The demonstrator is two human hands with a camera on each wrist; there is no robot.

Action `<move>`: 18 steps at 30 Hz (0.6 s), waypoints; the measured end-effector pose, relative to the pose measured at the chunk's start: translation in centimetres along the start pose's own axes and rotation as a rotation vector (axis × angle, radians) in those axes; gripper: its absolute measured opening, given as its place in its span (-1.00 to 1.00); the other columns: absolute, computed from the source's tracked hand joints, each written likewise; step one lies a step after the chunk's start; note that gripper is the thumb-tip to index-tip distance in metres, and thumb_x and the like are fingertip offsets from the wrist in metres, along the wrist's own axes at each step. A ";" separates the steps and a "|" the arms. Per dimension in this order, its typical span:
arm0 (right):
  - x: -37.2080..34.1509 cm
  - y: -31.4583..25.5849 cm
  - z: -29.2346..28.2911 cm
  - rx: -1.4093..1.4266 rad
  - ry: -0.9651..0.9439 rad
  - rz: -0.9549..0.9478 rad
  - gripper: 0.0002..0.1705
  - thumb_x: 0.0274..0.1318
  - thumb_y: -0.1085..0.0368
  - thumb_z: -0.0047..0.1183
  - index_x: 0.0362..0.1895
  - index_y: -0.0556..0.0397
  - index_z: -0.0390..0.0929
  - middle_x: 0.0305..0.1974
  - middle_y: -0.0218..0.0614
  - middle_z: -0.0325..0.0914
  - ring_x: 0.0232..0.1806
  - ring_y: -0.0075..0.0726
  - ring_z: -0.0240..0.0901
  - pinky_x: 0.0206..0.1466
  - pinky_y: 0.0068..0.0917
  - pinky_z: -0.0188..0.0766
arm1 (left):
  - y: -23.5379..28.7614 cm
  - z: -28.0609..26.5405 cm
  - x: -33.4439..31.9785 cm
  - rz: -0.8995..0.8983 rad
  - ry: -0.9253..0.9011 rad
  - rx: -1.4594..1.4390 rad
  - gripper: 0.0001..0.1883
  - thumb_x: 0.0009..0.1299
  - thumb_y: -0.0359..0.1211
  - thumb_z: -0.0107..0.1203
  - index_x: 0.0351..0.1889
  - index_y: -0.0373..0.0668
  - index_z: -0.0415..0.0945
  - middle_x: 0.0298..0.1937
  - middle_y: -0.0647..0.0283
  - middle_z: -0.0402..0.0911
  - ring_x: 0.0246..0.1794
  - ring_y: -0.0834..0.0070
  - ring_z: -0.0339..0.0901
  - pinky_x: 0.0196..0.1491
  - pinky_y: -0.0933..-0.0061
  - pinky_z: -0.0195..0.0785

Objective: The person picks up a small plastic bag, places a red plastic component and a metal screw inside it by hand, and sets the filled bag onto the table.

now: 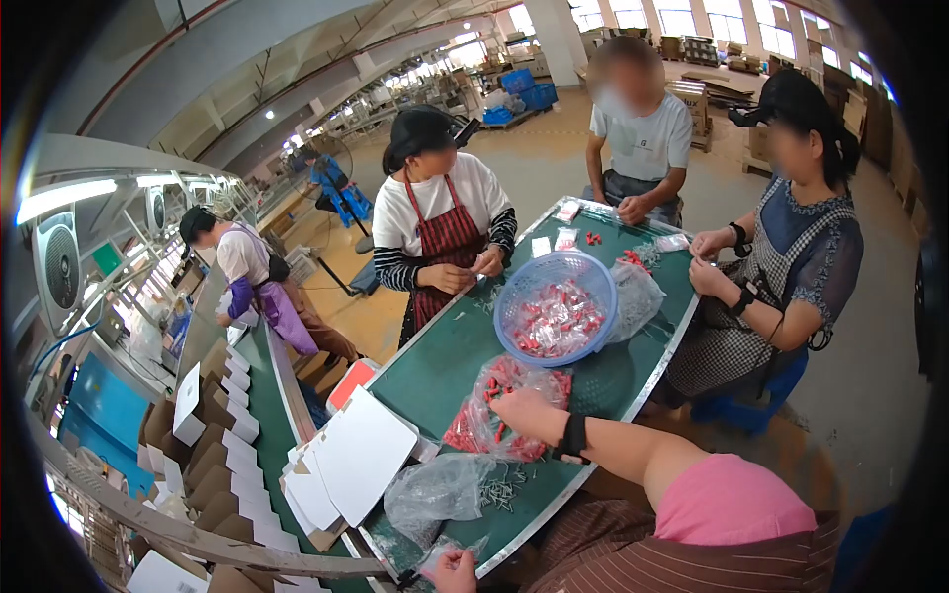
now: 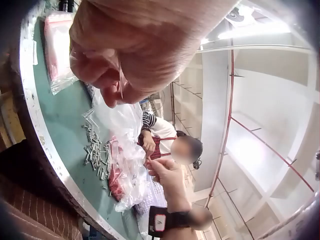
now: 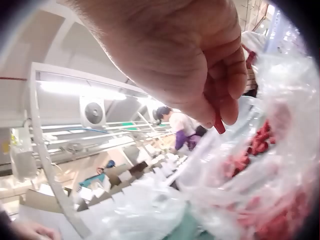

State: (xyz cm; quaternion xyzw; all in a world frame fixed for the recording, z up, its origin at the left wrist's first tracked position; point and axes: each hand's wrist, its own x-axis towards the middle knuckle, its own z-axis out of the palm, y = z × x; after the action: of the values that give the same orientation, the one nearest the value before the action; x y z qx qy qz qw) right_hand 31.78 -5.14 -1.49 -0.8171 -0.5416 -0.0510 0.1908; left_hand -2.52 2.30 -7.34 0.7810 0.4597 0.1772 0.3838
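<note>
The left hand (image 1: 456,571) is at the near corner of the table (image 1: 445,361); its curled fingers grip a small clear packet (image 1: 437,561) by the film. The right hand (image 1: 529,413) is above the large plastic bag (image 1: 482,427) filled with red parts. Its thumb and fingers pinch one red piece (image 3: 219,125), whose end projects below the fingertips.

The large plastic bag lies on the table between the blue basket (image 1: 554,362) and a pile of metal fasteners (image 1: 504,489). The crumpled clear bag (image 1: 425,499) lies beside the fasteners. The blue basket contains clear packets with red contents. Another clear bag (image 1: 638,296) adjoins the basket on the side toward the person in the checked apron (image 1: 761,257).

White flat cartons (image 1: 361,455) overlap the table edge. The person in the striped apron (image 1: 442,212) is positioned opposite, and the person in the white T-shirt (image 1: 643,138) is at the far end.
</note>
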 end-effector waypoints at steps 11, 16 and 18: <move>-7.1 -12.7 -3.5 0.506 -0.187 -0.578 -0.83 -0.07 0.24 -0.07 -0.47 0.09 0.39 -0.54 -0.19 0.42 -0.44 -0.05 0.46 -0.44 -0.21 0.37 | 2.2 2.8 1.3 -0.004 -0.045 -0.359 -0.89 0.16 -0.46 0.12 -0.47 -0.29 0.42 -0.57 0.31 0.50 -0.59 0.63 0.40 -0.47 0.65 0.26; -7.4 -13.0 -2.4 0.411 -0.203 -0.602 -0.85 -0.09 0.26 -0.09 -0.48 0.07 0.40 -0.54 -0.21 0.43 -0.45 -0.07 0.47 -0.44 -0.26 0.40 | 3.2 2.5 0.7 -0.114 -0.081 -0.495 -0.83 0.16 -0.38 0.20 -0.47 -0.24 0.42 -0.59 0.32 0.48 -0.63 0.68 0.35 -0.56 0.66 0.18; -7.4 -13.0 -2.5 0.393 -0.204 -0.601 -0.86 -0.09 0.27 -0.09 -0.48 0.06 0.41 -0.54 -0.22 0.43 -0.45 -0.07 0.47 -0.43 -0.27 0.41 | 3.3 2.1 0.6 -0.172 -0.113 -0.506 -0.83 0.16 -0.38 0.19 -0.48 -0.23 0.42 -0.59 0.32 0.48 -0.64 0.69 0.34 -0.59 0.66 0.16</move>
State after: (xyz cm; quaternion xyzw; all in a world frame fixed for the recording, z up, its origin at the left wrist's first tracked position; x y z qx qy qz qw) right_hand 17.30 -8.03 1.98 -0.5703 -0.7730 0.0818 0.2657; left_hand 1.04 0.98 -6.19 0.6269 0.4432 0.2091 0.6057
